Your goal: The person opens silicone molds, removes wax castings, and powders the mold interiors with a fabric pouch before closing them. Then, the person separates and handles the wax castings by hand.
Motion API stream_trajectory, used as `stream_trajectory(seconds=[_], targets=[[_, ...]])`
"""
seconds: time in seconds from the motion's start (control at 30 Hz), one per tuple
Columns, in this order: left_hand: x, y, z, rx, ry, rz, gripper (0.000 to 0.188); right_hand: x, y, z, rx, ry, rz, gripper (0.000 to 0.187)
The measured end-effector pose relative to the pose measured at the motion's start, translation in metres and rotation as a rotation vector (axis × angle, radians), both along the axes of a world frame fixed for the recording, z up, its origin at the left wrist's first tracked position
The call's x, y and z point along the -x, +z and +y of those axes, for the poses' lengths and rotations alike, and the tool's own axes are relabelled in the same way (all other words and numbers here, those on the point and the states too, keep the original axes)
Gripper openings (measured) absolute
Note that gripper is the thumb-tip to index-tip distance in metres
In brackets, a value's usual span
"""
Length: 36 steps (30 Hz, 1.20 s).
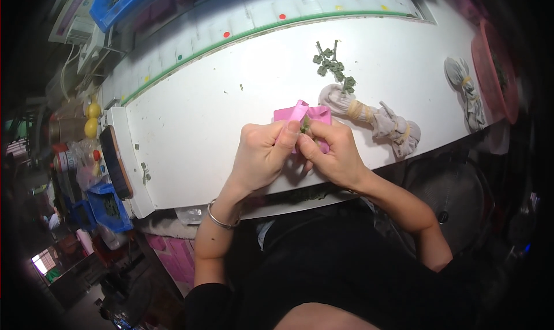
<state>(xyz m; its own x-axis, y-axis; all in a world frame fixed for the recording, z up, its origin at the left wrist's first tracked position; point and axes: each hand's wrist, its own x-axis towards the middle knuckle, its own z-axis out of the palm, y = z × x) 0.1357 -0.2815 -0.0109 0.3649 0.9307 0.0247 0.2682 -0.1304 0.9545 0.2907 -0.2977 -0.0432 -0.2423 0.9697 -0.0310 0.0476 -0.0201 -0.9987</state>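
Observation:
In front of me a bright pink flexible piece (pixel 319 114) with a folded edge is held between both hands, above the white table. My left hand (pixel 262 151) is closed on its left side, thumb on top. The fingers of my right hand (pixel 336 154) are closed on its right side, their tips meeting my left thumb. A small green bit (pixel 305 124) shows between the fingertips; its kind is unclear. Beyond my right hand lies a dark green leafy sprig (pixel 332 64). Next to it is a pale cloth bundle (pixel 375 117) bound with tan bands.
A second, greyish bundle (pixel 465 90) lies at the right, beside a pink basin (pixel 495 70). At the left stand a dark phone-like slab (pixel 116 162) and a blue tray (pixel 108 209). A green strip (pixel 254 32) edges the table's far side; small leaf scraps (pixel 145 172) lie about.

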Motion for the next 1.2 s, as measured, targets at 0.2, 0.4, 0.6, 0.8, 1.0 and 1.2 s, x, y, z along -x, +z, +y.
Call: stream_trajectory(seconds=[0.2, 0.4, 0.6, 0.8, 1.0, 1.2], targets=[[0.001, 0.002, 0.0, 0.017, 0.014, 0.05, 0.038, 0.004, -0.002, -0.002, -0.069, -0.031, -0.06, 0.021], [0.003, -0.001, -0.005, 0.018, 0.065, 0.077, 0.039, 0.009, -0.007, -0.005, -0.114, -0.105, -0.053, 0.02], [0.002, -0.001, -0.006, -0.022, 0.092, 0.023, 0.038, 0.007, 0.0, -0.004, -0.04, -0.052, -0.041, 0.021], [0.011, 0.0, -0.005, -0.086, 0.197, 0.089, 0.038, 0.005, -0.001, -0.003, -0.079, -0.065, -0.084, 0.022], [0.013, -0.033, -0.014, -0.391, 0.449, 0.064, 0.059, 0.01, 0.013, -0.011, 0.116, -0.091, 0.154, 0.026], [-0.019, -0.014, -0.023, 0.119, 0.311, -0.903, 0.105, 0.016, 0.034, -0.03, 0.26, 0.124, 0.488, 0.028]])
